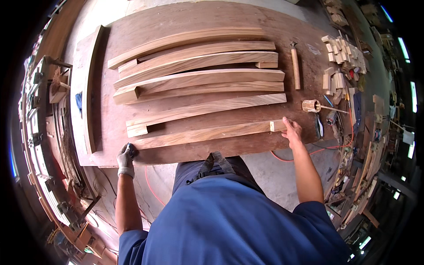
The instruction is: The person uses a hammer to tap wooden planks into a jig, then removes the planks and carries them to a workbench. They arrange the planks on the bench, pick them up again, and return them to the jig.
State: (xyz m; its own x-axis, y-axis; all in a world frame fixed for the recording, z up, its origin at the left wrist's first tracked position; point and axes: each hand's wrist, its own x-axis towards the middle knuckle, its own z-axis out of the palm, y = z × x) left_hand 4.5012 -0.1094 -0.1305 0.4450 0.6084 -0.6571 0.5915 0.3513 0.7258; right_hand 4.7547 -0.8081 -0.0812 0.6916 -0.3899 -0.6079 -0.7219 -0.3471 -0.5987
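A long, slightly curved wooden bar (203, 135) lies crosswise along the near edge of the workbench (185, 153). At its right end, where a pale notch shows, my bare right hand (292, 132) grips the wood with thumb and fingers. My left hand (125, 160), in a light glove, is closed at the bar's left end. Its fingers are around a small dark thing (133, 151) whose kind I cannot make out. Just beyond lies another notched bar (207, 110), apart from the first. Several similar curved bars (198, 59) rest farther back in a close group.
Upright along the bench's left side lies a separate curved bar (92, 90). A wooden-handled hammer (295, 66) and a round container with a stick (311, 105) are on the right. Small wood blocks (340, 51) are piled behind them. An orange hose (320, 151) runs past the right corner.
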